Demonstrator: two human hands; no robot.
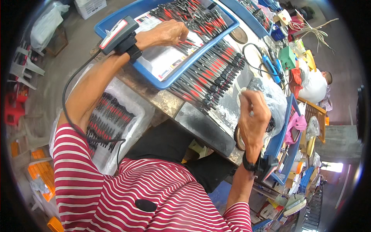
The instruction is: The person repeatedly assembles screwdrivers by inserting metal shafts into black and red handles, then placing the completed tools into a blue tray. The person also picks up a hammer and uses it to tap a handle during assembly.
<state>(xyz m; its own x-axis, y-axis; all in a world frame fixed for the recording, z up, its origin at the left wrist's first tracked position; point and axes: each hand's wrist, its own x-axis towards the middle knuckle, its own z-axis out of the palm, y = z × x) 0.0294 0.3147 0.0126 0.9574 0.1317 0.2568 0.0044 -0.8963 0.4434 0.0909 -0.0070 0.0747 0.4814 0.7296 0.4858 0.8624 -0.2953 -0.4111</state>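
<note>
My left hand (164, 34) is closed over the blue tray (164, 83), with its fingers curled down. What it grips, if anything, is hidden, though slender black-and-red tools (188, 43) lie just beside the fingertips. A heap of similar pen-like tools (193, 15) fills the tray's far side, and printed white sheets (158, 63) cover its near part. Along the tray's right side, more black-and-red tools (210, 73) lie in a neat slanting row. To the right of that row my right hand (255, 114) is raised, thumb and fingers pinched together; anything between them is too small to name.
Left of my lap, a plastic-lined box (135, 101) holds rows of the same tools. A dark block (203, 127) lies at the bench's near edge. Blue-handled tools with cords (269, 67), a clear plastic bag (266, 89) and a blue bin (285, 133) crowd the right.
</note>
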